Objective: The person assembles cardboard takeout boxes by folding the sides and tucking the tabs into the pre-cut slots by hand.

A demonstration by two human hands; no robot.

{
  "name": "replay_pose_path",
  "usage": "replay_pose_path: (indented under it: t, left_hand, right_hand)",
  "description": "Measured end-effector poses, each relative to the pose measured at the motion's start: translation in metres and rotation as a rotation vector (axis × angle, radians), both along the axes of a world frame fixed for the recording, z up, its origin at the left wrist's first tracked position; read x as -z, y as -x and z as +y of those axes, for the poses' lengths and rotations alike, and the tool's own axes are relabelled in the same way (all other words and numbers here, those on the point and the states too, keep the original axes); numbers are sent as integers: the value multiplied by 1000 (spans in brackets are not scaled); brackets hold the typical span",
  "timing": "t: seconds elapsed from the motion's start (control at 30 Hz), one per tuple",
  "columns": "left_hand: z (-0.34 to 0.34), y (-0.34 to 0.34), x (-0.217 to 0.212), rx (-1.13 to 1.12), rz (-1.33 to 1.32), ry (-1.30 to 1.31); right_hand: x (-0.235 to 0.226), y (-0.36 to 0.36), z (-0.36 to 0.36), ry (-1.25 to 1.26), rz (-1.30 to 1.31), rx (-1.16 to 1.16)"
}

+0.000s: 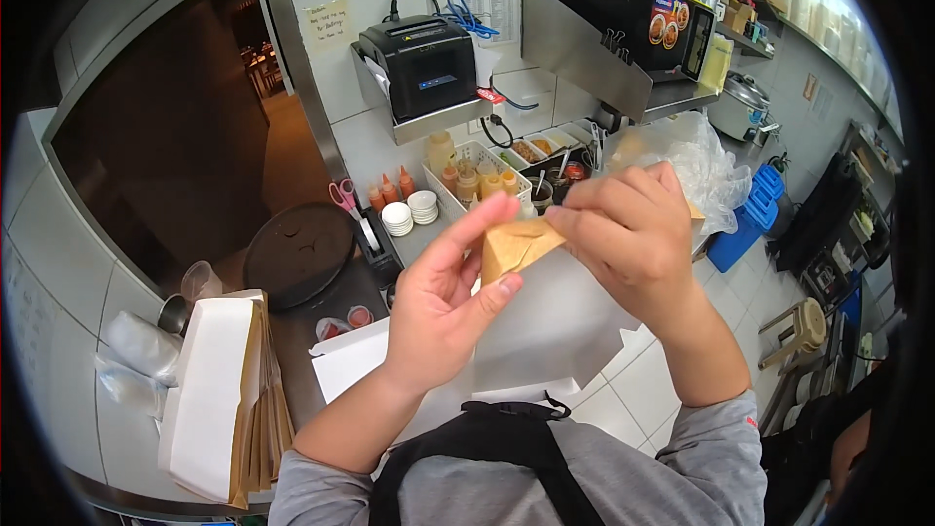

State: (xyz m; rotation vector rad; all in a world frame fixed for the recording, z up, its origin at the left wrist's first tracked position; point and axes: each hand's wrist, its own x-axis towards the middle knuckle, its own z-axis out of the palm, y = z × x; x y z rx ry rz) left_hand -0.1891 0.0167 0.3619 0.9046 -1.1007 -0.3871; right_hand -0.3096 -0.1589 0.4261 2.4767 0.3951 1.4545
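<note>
Held up in front of me is a small folded brown paper piece, creased to a pointed end; whether it is a pouch or a loose sheet I cannot tell. My left hand supports it between the thumb and fingers. At its right corner my right hand pinches the paper, fingers curled. Below both hands lies a white cardboard box with its flaps spread, partly hidden by my arms. Two small red-filled cups sit left of it.
Flat stacked brown-and-white paper bags stand at the left, near a round dark tray. Behind are white lids, a basket of sauce bottles and a clear plastic bag. A black printer hangs above. Another person's arm shows lower right.
</note>
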Motion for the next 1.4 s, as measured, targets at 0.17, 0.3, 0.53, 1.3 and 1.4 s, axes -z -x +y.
replay_pose_path:
  t: [0.17, 0.3, 0.53, 1.3, 1.4]
  left_hand:
    - [2, -6, 26, -448, -537, -252]
    - [32, -30, 48, -840, -943, -569]
    - [101, -103, 30, -1063, -246, -291]
    - [43, -56, 15, -116, -161, -293]
    - [41, -42, 11, -174, -212, -222]
  right_hand:
    - [-30, 14, -28, -161, -126, 224]
    - [-71, 69, -91, -621, -230, 222]
    - [48, 115, -195, -1103, -20, 138]
    - [70, -41, 10, -433, 136, -314]
    - [71, -37, 9, -258, 31, -248]
